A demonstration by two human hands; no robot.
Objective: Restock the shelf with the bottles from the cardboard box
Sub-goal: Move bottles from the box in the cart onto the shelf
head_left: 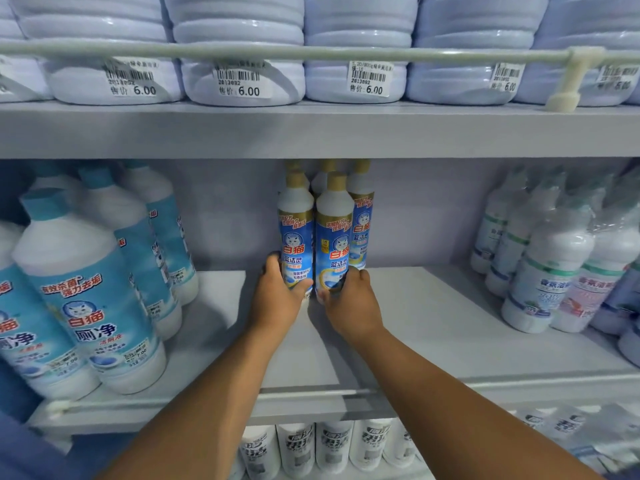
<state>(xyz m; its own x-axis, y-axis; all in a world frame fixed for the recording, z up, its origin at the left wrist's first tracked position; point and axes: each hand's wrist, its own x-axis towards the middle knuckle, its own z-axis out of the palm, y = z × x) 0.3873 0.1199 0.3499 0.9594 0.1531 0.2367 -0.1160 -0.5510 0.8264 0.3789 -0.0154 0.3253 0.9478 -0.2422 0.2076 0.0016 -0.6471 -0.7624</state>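
Several slim white bottles with gold caps and blue labels stand upright in a cluster at the back middle of the grey shelf [433,306]. My left hand [277,299] grips the base of the front left bottle [295,230]. My right hand [349,306] grips the base of the front right bottle [333,237]. The two bottles stand side by side, touching, with more gold-capped bottles [362,209] behind them. The cardboard box is out of view.
Large white bottles with teal caps [90,289] fill the shelf's left side. Shrink-wrapped white bottles [554,258] stand at the right. Big pale jugs with 6.00 price tags [242,64] sit on the shelf above behind a rail. More bottles [311,448] line the shelf below.
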